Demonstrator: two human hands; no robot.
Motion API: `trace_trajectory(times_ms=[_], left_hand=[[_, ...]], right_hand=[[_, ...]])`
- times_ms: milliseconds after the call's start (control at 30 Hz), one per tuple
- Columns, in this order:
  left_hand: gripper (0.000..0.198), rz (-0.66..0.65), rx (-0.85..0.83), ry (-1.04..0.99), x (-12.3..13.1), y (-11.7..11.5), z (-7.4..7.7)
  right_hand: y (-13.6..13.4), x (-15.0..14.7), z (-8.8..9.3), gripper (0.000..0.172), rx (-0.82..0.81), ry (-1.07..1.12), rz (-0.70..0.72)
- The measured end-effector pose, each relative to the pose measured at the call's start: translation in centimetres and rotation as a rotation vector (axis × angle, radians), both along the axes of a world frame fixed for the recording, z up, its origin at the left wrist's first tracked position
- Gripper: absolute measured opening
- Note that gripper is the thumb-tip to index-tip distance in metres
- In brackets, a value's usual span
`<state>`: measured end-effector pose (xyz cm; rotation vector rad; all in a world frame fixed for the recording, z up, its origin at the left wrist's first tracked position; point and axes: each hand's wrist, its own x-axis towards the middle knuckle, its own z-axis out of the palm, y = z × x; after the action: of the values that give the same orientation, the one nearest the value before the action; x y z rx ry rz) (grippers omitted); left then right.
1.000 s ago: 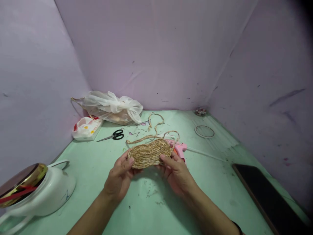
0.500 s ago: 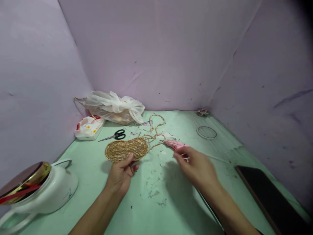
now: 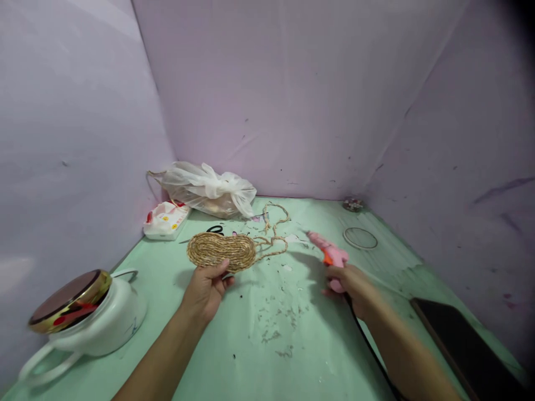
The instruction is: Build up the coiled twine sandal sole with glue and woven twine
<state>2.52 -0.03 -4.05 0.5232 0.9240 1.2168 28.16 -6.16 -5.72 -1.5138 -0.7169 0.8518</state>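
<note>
My left hand is closed on the near edge of a coiled straw-rope sole, thumb on top, holding it just above the table. From the sole's right end a loose length of twisted rope trails in loops across the tabletop. My right hand grips a pink hot glue gun by its handle, lifted off the table with the nozzle pointing away and to the left. An orange trigger shows at my fingers, and a black cord hangs from the handle. The glue gun is apart from the sole and rope.
Behind the sole lie black-handled scissors, partly hidden. A tied plastic bag and a white box sit at the back left. A white pot stands left; a ring and a dark phone-like slab lie right.
My right hand has picked up the glue gun and raised it upright by its handle. My left hand still holds the sole, which now covers more of the scissors as the view shifts.
</note>
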Motion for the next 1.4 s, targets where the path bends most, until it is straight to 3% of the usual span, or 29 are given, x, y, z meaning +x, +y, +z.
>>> trace_trajectory(times_ms=[67,133,267,433,567,933,1400], left_hand=[[0.021,-0.031,0.017,0.017,-0.1,0.0,0.0],[0.018,-0.068,0.032,0.036,-0.1,0.0,0.1],[0.017,-0.084,0.055,0.071,-0.2,0.2,0.0],[0.022,-0.062,0.104,0.14,-0.7,0.9,-0.6],[0.025,-0.087,0.136,0.197,-0.9,1.0,-0.7],[0.028,-0.123,0.162,0.243,-0.7,0.7,-0.5],[0.028,-0.12,0.166,0.241,-0.8,0.8,-0.8]], right_hand=[[-0.6,-0.3,1.2,0.012,0.011,0.068,-0.012],[-1.4,-0.9,2.4,0.02,0.052,0.101,-0.018],[-3.3,-2.4,3.6,0.039,0.161,0.102,0.159],[-4.9,-3.1,2.0,0.033,0.162,0.046,0.282],[-5.3,-3.0,0.9,0.031,0.111,-0.121,0.414],[-5.8,-3.9,1.0,0.03,0.082,-0.515,0.602],[-6.1,-4.0,0.9,0.026,0.088,-0.658,0.603]])
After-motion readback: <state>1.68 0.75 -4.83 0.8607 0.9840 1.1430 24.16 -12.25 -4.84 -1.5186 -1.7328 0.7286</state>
